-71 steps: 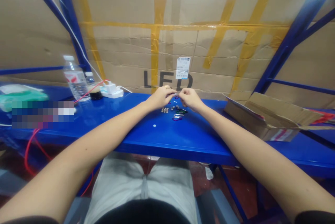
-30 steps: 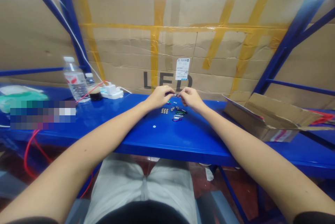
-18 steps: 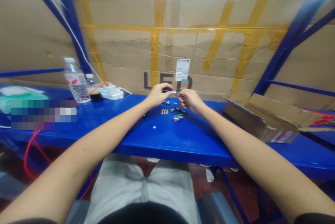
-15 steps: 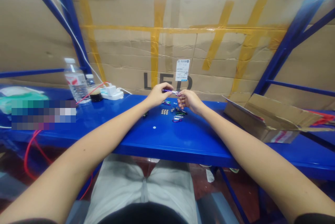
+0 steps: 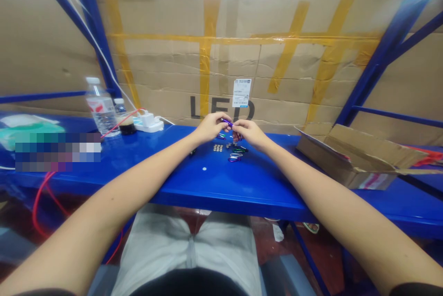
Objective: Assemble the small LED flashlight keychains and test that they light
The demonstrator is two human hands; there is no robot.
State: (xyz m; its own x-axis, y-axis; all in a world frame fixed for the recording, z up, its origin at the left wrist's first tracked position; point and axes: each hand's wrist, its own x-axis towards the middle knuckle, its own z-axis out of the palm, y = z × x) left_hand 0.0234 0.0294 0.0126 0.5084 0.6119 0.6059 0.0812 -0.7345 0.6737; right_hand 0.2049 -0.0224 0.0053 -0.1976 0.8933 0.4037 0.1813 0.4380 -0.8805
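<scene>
Above the blue table, my left hand (image 5: 210,128) and my right hand (image 5: 252,133) meet on a slim purple tube (image 5: 227,123) that looks like a mini flashlight. My left fingers pinch its left end, while the right fingertips close on its other end and partly cover it. Just below my hands, several small silver button cells (image 5: 218,148) lie in neat rows. Close by are a purple carabiner (image 5: 234,159), a silver one touching it, and a dark green carabiner (image 5: 239,150). More small coloured pieces (image 5: 220,136) lie partly behind my left hand.
An open cardboard box (image 5: 346,157) stands to the right. On the left are a water bottle (image 5: 100,109), a cup of dark liquid (image 5: 127,125), a white power adapter (image 5: 148,122) and red cables. A small white disc (image 5: 204,169) lies near the front. A big cardboard sheet (image 5: 166,65) backs the table.
My hands have come slightly closer together. The silver middle section that showed between them is now out of sight, and the tube is tilted more.
</scene>
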